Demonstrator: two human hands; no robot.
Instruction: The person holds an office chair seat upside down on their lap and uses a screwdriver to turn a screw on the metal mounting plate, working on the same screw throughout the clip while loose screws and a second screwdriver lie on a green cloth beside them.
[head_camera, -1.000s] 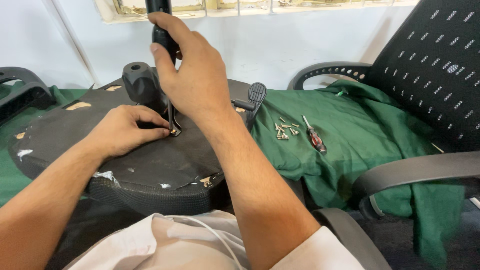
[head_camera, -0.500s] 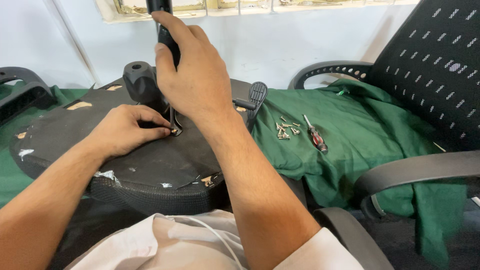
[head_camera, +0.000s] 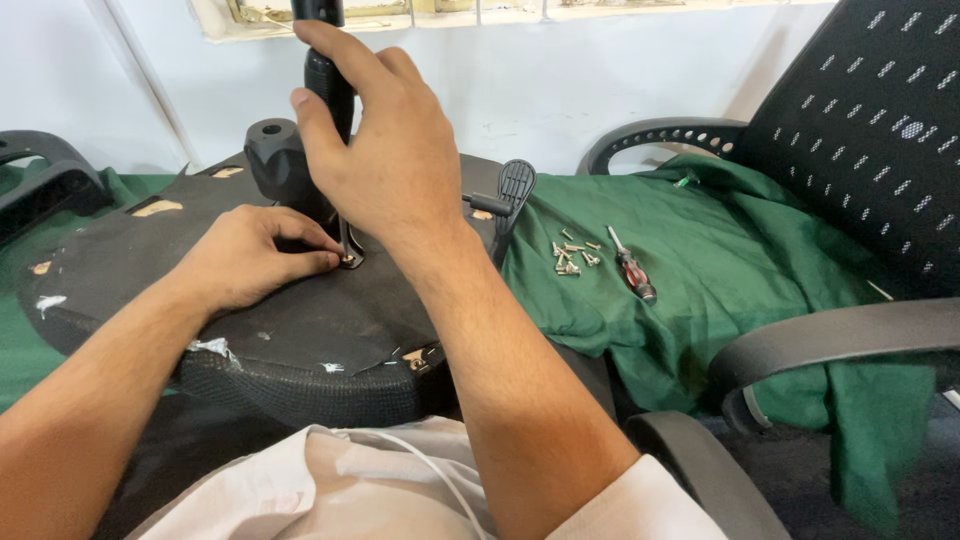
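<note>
Both forearms are left bare, and no rings, watch or gloves are worn on the left hand (head_camera: 245, 262) or the right hand (head_camera: 385, 160). Pale off-white sleeves (head_camera: 640, 500) are seen rolled up at the elbows, and a thin white cable (head_camera: 440, 480) is laid across the light-coloured lap.

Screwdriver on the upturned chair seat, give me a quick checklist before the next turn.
1. Right hand wrapped round the screwdriver handle: ok.
2. Shaft upright over the screw: ok.
3. Tip seated in the screw head: cannot tell, fingers hide it.
4. Left hand steadying at the screw, fingertips very near the tip: not ok.
5. Seat base resting flat: ok.
6. Spare screws and small screwdriver at hand on the green cloth: ok.
</note>
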